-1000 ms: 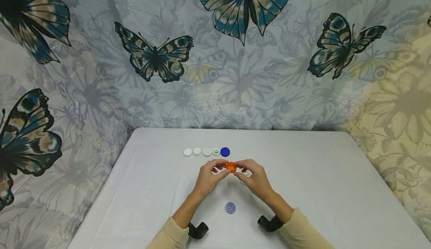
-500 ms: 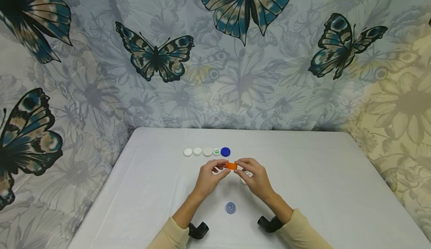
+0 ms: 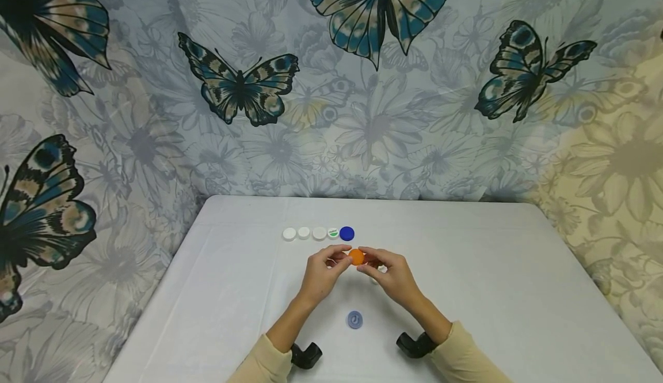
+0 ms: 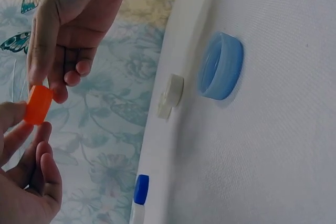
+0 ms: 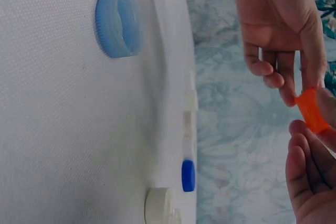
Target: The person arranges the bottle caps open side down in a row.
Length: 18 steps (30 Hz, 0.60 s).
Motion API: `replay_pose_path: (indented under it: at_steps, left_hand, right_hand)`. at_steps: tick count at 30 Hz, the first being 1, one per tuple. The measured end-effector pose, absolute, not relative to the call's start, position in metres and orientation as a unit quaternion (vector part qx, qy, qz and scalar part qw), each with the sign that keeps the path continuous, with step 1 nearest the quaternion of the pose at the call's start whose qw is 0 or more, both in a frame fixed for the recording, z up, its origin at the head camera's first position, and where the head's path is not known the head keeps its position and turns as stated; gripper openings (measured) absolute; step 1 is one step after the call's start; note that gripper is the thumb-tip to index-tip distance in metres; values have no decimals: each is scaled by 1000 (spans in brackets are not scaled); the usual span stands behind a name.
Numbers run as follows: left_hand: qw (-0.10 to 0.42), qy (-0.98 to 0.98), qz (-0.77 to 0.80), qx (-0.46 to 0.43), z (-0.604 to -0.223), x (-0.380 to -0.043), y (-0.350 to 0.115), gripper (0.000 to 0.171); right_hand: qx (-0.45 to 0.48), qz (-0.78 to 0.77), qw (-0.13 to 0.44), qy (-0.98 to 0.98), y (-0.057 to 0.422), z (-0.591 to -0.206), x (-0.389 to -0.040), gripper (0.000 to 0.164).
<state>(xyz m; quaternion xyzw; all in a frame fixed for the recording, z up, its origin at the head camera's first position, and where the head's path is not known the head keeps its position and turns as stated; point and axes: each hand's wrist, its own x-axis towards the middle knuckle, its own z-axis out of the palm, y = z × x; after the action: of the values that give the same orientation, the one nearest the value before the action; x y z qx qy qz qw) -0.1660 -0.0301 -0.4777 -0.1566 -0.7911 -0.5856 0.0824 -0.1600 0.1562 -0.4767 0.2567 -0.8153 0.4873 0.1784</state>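
The held cap (image 3: 356, 257) is orange, the near cap (image 3: 354, 319) pale blue, the bench (image 3: 492, 279) white, the sleeves (image 3: 463, 354) beige; teal-and-black butterflies (image 3: 240, 92) pattern the grey-blue floral backdrop (image 3: 378, 126).

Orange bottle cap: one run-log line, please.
orange bottle cap | held by left hand, right hand | light-blue cap: on table

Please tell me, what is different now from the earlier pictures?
The orange cap has been turned: seen edge-on half a second ago, it now shows a round face in the head view. The left hand and right hand still hold it. The light blue cap and row of caps stayed put.
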Motion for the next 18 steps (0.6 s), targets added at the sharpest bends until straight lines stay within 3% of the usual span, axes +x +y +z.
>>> replay_pose_path:
  at_steps: [4,10,18]
  left_hand:
    - [68,-799,-577,-157,-478,-167,-31,24]
    - [36,-814,-545,-197,-475,-169,-35,32]
    - [47,-830,-514,-212,-473,-171,-38,33]
  right_hand:
    - [253,484,160,-822,157,-476,-160,33]
    - [239,479,179,-825,158,-476,-163,26]
    - [253,487,176,-817,159,-476,-165,26]
